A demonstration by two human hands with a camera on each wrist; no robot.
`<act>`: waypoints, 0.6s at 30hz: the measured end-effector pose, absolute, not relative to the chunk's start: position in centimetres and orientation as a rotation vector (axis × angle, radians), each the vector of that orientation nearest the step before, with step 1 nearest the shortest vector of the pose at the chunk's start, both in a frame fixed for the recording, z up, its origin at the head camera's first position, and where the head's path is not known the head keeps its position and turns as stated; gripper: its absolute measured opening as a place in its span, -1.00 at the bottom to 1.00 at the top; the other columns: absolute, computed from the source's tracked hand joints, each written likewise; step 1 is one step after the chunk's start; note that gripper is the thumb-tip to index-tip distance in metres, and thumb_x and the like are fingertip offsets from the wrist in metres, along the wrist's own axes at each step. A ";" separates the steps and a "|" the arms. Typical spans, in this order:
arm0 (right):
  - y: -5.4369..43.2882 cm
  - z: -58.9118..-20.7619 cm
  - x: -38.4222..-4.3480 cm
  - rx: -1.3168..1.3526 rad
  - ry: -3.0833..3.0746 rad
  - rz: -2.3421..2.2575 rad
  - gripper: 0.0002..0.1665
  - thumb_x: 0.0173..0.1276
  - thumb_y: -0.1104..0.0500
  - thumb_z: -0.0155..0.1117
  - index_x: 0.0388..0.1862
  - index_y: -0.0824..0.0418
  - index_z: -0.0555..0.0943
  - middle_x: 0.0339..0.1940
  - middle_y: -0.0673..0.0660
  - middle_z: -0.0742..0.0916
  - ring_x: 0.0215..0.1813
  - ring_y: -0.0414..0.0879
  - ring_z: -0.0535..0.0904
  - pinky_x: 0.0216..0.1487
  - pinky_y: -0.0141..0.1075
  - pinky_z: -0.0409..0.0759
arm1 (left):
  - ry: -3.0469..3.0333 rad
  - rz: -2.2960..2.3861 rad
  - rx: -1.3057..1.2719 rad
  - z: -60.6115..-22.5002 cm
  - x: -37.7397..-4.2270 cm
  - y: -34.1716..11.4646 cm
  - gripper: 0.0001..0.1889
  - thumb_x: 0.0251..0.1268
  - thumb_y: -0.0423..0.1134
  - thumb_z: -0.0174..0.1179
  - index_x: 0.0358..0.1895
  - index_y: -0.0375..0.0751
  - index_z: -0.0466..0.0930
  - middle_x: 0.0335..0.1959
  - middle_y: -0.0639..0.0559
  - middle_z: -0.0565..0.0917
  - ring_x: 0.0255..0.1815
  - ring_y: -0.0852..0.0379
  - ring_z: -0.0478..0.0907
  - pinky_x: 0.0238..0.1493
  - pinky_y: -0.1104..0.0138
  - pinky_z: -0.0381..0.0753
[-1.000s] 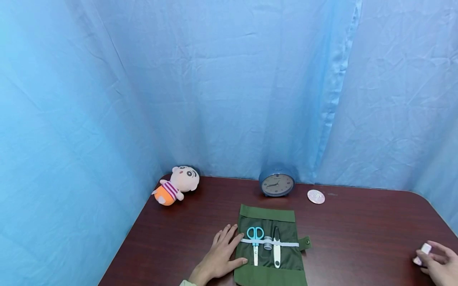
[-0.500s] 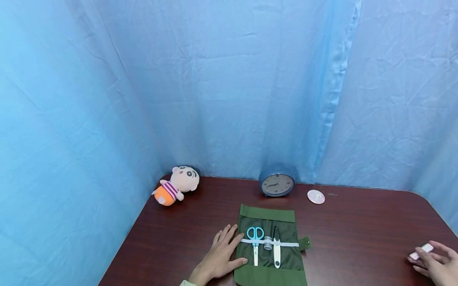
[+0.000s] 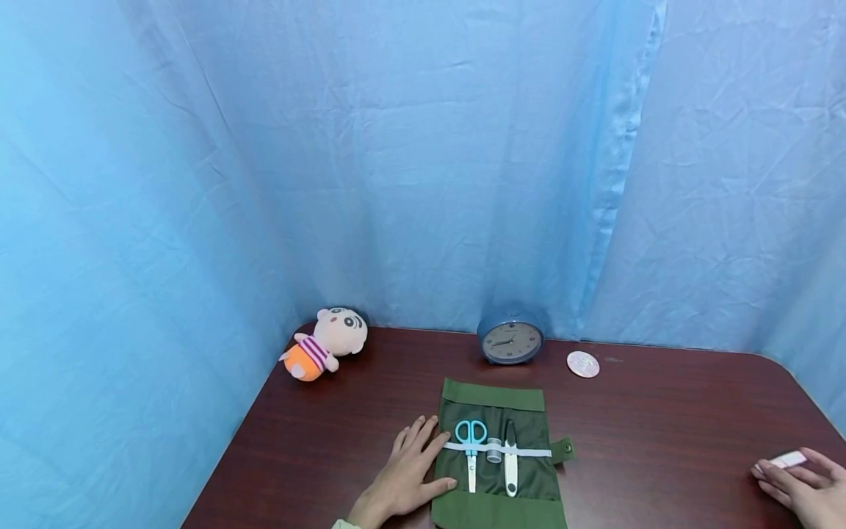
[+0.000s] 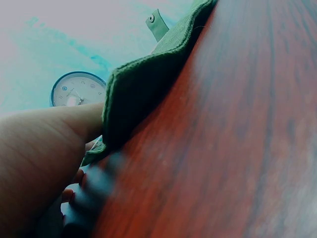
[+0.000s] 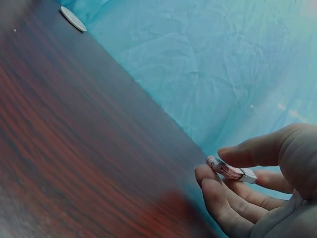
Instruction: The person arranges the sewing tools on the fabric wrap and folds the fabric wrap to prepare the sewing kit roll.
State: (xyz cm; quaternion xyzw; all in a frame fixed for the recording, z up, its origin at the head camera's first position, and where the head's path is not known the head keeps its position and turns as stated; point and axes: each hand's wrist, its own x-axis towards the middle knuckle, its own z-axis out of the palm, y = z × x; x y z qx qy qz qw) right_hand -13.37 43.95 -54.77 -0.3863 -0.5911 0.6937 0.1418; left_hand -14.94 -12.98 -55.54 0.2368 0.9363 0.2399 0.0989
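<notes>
At the right edge of the head view my right hand (image 3: 814, 491) pinches a small white-and-pink block (image 5: 230, 169) between thumb and fingers, above the table. Its exact kind is unclear; one end is plain white, the rest patterned. My left hand (image 3: 411, 470) lies flat with fingers spread, its fingertips and thumb on the left edge of an unrolled green fabric pouch (image 3: 509, 511). Under the pouch's white elastic band (image 3: 534, 452) sit blue-handled scissors (image 3: 471, 433), a small grey spool (image 3: 493, 450) and a slim white-and-black tool (image 3: 511, 470).
The dark wooden table (image 3: 661, 426) meets blue curtains (image 3: 423, 184) behind. Along its back stand a plush doll (image 3: 324, 345) at left and a blue alarm clock (image 3: 511, 342) in the middle. A round pale disc (image 3: 583, 364) lies right of the clock.
The small block has turned in my right hand's fingers, from steeply tilted to lying more level. The fingers have shifted slightly left. My left hand and the pouch stay put.
</notes>
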 end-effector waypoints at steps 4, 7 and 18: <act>44.0 -54.5 -13.5 -1.074 -1.663 2.062 -0.12 0.18 0.43 0.43 0.09 -0.38 0.21 -0.63 -0.13 0.51 -0.73 -0.34 0.62 -0.61 -0.46 0.63 | 2.767 0.705 0.699 -55.6 -15.0 -13.0 -0.26 0.40 0.31 0.06 0.54 0.07 0.26 0.64 -0.11 0.12 0.66 -0.24 0.01 0.49 -0.27 0.09; 43.6 -54.3 -13.9 -1.067 -1.770 1.998 -0.03 0.30 0.43 0.30 0.43 -0.34 0.13 -0.60 -0.20 0.50 -0.72 -0.40 0.60 -0.59 -0.48 0.62 | 2.765 0.703 0.697 -55.6 -15.0 -13.0 -0.26 0.40 0.32 0.06 0.54 0.08 0.25 0.64 -0.11 0.12 0.66 -0.23 0.01 0.49 -0.27 0.09; 41.3 -53.9 -14.9 -1.032 -1.885 1.892 -0.26 0.33 0.45 0.25 0.10 -0.40 0.32 -0.62 -0.35 0.56 -0.68 -0.44 0.59 -0.62 -0.46 0.60 | 2.758 0.713 0.692 -55.5 -15.0 -13.0 -0.26 0.40 0.31 0.05 0.54 0.07 0.25 0.64 -0.11 0.12 0.66 -0.23 0.00 0.49 -0.27 0.08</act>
